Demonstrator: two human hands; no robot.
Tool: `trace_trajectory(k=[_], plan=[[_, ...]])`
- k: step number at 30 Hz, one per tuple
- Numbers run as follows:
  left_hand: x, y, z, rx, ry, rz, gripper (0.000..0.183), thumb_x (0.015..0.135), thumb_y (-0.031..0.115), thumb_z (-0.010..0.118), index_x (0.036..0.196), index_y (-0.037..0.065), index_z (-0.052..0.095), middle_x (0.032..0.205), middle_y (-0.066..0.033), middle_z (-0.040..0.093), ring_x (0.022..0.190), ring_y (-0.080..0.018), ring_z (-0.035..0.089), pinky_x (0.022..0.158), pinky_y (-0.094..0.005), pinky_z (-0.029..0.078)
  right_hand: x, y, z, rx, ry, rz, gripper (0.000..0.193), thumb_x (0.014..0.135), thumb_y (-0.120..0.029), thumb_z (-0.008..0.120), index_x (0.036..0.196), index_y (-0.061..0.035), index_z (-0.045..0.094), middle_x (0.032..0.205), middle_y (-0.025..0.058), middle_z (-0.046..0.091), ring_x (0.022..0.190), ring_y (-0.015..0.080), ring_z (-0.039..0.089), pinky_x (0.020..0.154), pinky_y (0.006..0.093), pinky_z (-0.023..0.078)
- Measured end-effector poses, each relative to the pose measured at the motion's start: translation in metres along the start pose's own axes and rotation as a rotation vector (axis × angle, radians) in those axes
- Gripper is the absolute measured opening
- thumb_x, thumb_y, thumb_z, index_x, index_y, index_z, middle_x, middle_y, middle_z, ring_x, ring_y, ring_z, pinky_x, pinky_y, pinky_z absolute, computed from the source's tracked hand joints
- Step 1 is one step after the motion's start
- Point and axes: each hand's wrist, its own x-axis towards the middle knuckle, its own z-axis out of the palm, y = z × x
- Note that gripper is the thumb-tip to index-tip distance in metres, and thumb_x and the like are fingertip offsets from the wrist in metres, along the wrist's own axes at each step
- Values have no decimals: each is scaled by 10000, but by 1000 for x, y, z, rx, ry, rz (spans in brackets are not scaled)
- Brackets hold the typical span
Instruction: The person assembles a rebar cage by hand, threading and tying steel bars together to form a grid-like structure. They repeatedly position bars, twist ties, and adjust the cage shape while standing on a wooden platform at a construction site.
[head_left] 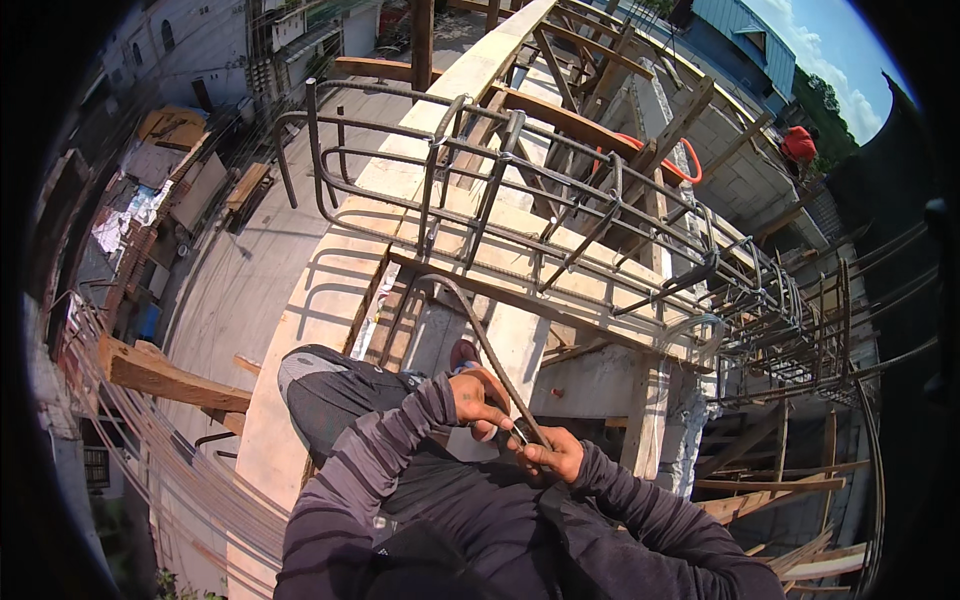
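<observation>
1. Right hand point(555, 455): fingers curled closed around the lower end of a hooked steel bar point(490, 350)
2. Left hand point(480, 402): fingers nearly closed beside a small shiny piece point(519, 432); cannot tell whether it grips that
3. Bar slants up between the knees, hook uppermost
4. Rebar cage point(578, 250) beyond, above pale formwork point(320, 265)
5. Person in red point(798, 145), far right
</observation>
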Motion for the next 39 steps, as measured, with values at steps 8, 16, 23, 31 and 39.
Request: trace_trajectory(k=[8, 16, 23, 31, 39], plan=[[22, -3, 32, -1105, 89, 240, 357, 964, 332, 555, 849, -5, 585, 756, -50, 607, 708, -139, 602, 667, -262, 480, 29, -49, 20, 282, 56, -328, 355, 917, -317, 640, 1000, 12, 537, 705, 51, 500, 607, 154, 492, 562, 281, 428], [-7, 38, -33, 60, 912, -11, 307, 993, 258, 502, 863, 4, 613, 683, -19, 546, 632, -105, 474, 586, -274, 406, 15, -35, -34, -299, 678, -353, 361, 971, -320, 575, 1099, 15, 537, 787, 27, 591, 675, 79, 528, 615, 225, 435], [39, 65, -145, 995, 1258, -411, 279, 933, 242, 483, 938, 12, 642, 846, -255, 659, 831, -449, 638, 749, -522, 492, -36, 25, -17, -427, 694, -283, 360, 924, -261, 600, 1169, -12, 512, 843, 86, 590, 763, 155, 552, 713, 320, 461], [66, 70, -203, 854, 768, -742, 338, 830, 274, 569, 1012, 24, 706, 989, -259, 668, 964, -399, 650, 879, -447, 508, -22, 32, -28, -529, 603, -96, 255, 964, -192, 497, 1135, -2, 504, 774, 193, 632, 753, 326, 640, 683, 411, 475], [86, 80, -234, 1227, 448, -888, 250, 804, 259, 720, 989, 93, 741, 1005, -154, 703, 932, -300, 682, 882, -351, 533, 28, 6, -29, -444, 577, -70, 205, 969, -181, 495, 1004, 21, 492, 696, 79, 578, 582, 174, 555, 561, 330, 453]])
